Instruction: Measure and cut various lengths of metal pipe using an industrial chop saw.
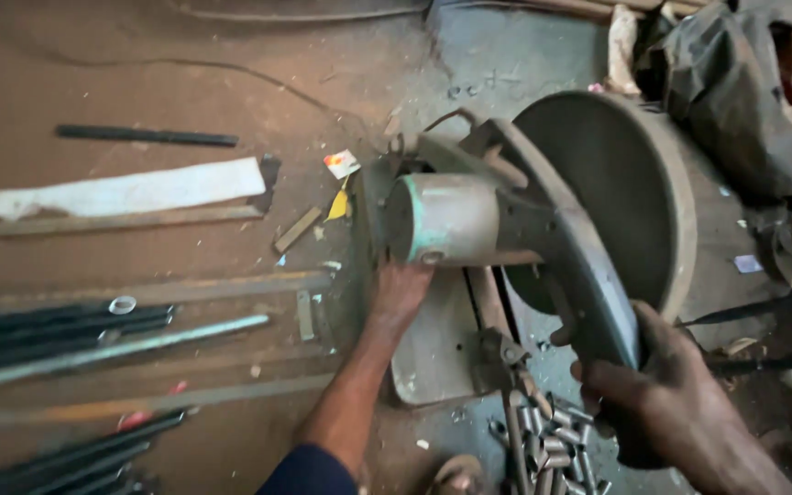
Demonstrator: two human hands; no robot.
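The right hand (653,390) is closed around the curved grey handle (588,293) of a chop saw (524,220), gripping it near its lower end. The saw sits on the floor (66,64), its round blade guard (616,192) tilted up and its cylindrical motor housing (446,220) pointing toward the left. The left hand (398,295) reaches under the motor housing, resting at the saw's flat metal base (433,353); its fingers are hidden by the housing, so whether it grips anything cannot be told. A dark blue sleeve (309,472) covers the upper part of that arm. Just beside the right hand, near the bottom edge of the floor area in view, lies a heap of short cut metal tube pieces (552,440). Well apart to the left lie long dark rods (57,330) and a flat pale strip (130,192). A dark cloth bundle (735,82) lies beyond the guard.
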